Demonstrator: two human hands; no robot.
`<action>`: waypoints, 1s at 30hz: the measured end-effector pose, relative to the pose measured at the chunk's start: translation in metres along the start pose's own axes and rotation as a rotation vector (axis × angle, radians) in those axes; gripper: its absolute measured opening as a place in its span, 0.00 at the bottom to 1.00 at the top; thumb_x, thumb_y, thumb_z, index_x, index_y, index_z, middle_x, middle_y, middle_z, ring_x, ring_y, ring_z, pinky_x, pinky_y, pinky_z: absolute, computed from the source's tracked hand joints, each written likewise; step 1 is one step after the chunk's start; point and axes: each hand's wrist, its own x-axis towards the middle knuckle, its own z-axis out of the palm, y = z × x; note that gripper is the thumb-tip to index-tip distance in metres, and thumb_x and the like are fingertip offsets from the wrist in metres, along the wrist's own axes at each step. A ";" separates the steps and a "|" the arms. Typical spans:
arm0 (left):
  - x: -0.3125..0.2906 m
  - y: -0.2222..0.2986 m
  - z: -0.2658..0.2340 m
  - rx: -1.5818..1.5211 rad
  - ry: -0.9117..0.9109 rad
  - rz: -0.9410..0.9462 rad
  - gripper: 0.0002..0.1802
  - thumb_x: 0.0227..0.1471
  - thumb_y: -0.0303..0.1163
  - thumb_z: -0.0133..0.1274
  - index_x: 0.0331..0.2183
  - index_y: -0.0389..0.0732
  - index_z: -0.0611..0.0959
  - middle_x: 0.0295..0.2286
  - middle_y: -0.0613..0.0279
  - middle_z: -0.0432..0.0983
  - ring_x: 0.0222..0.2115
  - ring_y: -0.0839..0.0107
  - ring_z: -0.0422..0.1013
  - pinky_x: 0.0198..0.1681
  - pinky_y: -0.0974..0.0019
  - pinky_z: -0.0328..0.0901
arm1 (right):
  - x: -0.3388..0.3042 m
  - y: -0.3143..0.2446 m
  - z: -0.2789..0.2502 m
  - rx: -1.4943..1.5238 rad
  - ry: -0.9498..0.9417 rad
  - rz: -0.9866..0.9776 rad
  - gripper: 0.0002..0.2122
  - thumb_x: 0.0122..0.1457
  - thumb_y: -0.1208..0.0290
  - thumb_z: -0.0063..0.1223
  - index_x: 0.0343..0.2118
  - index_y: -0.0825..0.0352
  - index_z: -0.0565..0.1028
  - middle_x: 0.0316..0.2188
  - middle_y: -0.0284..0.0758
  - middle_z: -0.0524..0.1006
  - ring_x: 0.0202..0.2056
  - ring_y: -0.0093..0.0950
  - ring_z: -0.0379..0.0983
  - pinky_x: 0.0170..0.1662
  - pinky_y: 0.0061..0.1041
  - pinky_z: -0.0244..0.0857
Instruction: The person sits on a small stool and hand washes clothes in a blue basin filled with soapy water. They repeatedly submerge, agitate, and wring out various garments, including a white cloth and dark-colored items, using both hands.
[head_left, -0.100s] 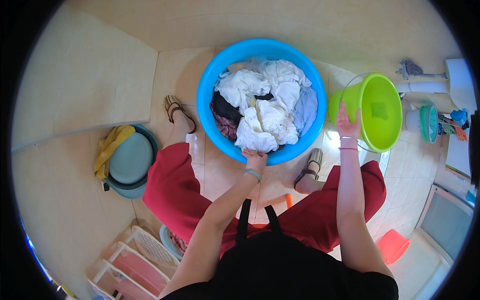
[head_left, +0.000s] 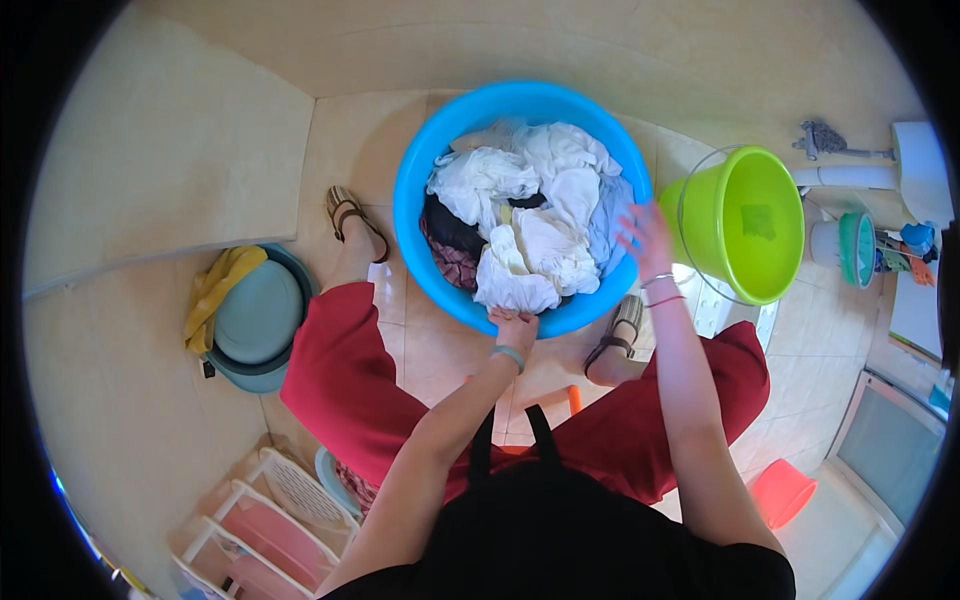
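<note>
A large blue basin [head_left: 411,235] stands on the floor between my feet, heaped with white clothes [head_left: 556,240], dark garments [head_left: 453,226] and a pale blue one. My left hand [head_left: 514,328] is closed over its near rim, fingertips against a white garment [head_left: 512,280]; the fingers are partly hidden. Over the basin's right rim is my right hand [head_left: 647,243], blurred, its fingers spread and nothing in them. Just right of it a lime-green bucket [head_left: 712,205] leans tilted, its mouth facing right and a wire handle hanging across it.
Stacked grey-green basins [head_left: 262,312] with a yellow cloth [head_left: 222,285] sit at left. A white rack [head_left: 262,530] holding pink items is at lower left. On the right are a coral bucket [head_left: 783,493], a white pipe [head_left: 846,177] and a small green-rimmed container [head_left: 857,248].
My right hand has left the green bucket and moved left to the basin's right rim. The basin has shifted slightly nearer, with my left hand still on its near rim.
</note>
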 end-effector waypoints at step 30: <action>0.061 -0.089 -0.137 -1.139 0.268 -0.177 0.12 0.38 0.33 0.62 0.30 0.43 0.82 0.34 0.53 0.77 0.38 0.57 0.74 0.43 0.59 0.68 | -0.089 -0.163 0.149 -0.604 -0.203 -0.412 0.17 0.44 0.77 0.67 0.37 0.70 0.71 0.34 0.32 0.76 0.36 0.21 0.72 0.40 0.21 0.67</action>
